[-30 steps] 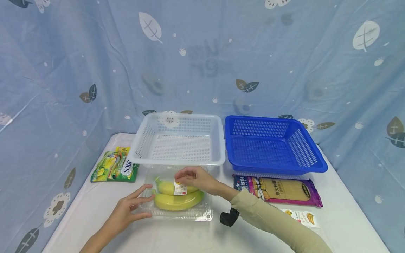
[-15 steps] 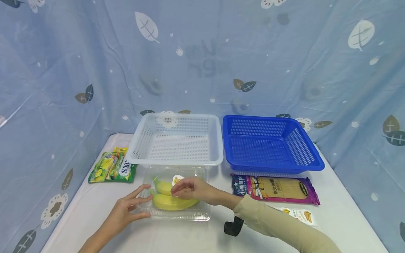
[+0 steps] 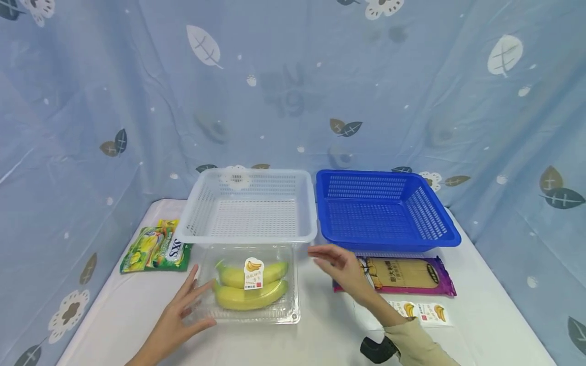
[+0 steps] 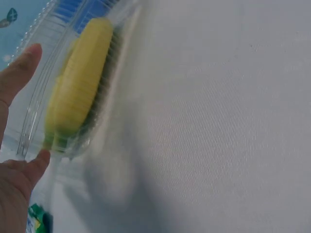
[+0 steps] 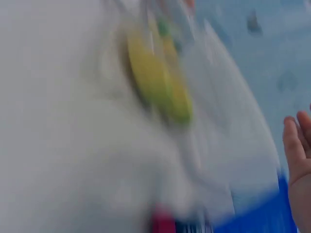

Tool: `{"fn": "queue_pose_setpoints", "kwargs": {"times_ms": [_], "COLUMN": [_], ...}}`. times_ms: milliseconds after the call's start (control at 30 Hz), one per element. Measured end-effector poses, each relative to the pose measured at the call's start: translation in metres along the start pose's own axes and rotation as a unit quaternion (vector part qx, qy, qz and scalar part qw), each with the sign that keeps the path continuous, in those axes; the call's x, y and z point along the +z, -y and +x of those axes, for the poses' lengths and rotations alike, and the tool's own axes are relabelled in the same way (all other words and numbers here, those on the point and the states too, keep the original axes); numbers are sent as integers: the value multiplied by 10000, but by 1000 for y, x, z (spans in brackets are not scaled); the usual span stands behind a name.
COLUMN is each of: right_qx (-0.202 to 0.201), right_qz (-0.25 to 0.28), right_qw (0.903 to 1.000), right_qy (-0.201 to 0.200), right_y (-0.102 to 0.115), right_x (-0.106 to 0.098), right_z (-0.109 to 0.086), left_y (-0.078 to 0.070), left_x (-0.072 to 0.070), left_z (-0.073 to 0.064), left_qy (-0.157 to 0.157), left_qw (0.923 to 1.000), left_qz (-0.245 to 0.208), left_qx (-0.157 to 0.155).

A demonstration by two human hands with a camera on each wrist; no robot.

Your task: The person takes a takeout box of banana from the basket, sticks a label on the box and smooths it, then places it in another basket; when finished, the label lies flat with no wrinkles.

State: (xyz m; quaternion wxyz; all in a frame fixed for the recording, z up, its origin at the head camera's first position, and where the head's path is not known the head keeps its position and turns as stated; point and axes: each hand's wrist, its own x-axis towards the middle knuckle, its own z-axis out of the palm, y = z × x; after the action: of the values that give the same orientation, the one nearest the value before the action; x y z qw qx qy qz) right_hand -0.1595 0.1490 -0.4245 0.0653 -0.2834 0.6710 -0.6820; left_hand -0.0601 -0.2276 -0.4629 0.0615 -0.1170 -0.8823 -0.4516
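Observation:
A clear plastic box [image 3: 293, 300] with two bananas [image 3: 249, 297] inside lies on the table in front of the white basket. On its lid is a white sticker [image 3: 254, 273] with a banana picture. My left hand [image 3: 176, 315] rests at the box's left side, fingers spread, with fingertips at its edge; the left wrist view shows thumb and finger beside the clear wall [image 4: 36, 104]. Away to the right of the box my right hand [image 3: 343, 272] hovers with loosely bent fingers and holds nothing. The right wrist view is blurred.
Behind the box stands a white basket [image 3: 247, 239], with a blue basket [image 3: 389, 240] to its right. Green food packets [image 3: 153, 251] lie at the left. At the right are a spaghetti pack [image 3: 407, 277] and a strip of banana stickers [image 3: 426, 314] on the white table [image 3: 329, 340].
My right hand has left the sticker on the lid and moved right, off the box. The sticker stays on the lid, fully in view. My left hand keeps its place at the box's left side.

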Motion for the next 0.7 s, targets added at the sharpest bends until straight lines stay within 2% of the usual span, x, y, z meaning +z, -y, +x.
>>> {"fn": "queue_pose_setpoints", "kwargs": {"times_ms": [100, 167, 233, 300, 400, 500, 700], "right_qx": [-395, -414, -362, -218, 5, 308, 998], "right_qz": [-443, -516, -405, -72, 596, 1106, 1041], "right_qw": [9964, 9949, 9962, 9991, 9977, 9887, 9723], "right_qy": [-608, -765, -675, -356, 325, 961, 1839], "right_y": [-5, -6, -5, -2, 3, 1, -11], "right_x": [-36, -54, -64, -64, -49, -25, 27], "right_z": [-11, -17, -18, -14, 2, 22, 58], "left_y": [-1, -2, -1, 0, 2, 3, 3], "left_x": [0, -2, -4, -6, -7, -4, 2], "left_z": [-1, -2, -2, -2, 0, 2, 6], "left_qy": [-5, 7, -49, -87, -90, 59, 151], "left_qw": [9999, 9997, 9992, 9987, 9990, 9997, 9995], "left_qz": [126, 233, 390, 487, 424, 188, 4], "left_qx": [0, -28, -61, -96, -74, -138, -282]}}
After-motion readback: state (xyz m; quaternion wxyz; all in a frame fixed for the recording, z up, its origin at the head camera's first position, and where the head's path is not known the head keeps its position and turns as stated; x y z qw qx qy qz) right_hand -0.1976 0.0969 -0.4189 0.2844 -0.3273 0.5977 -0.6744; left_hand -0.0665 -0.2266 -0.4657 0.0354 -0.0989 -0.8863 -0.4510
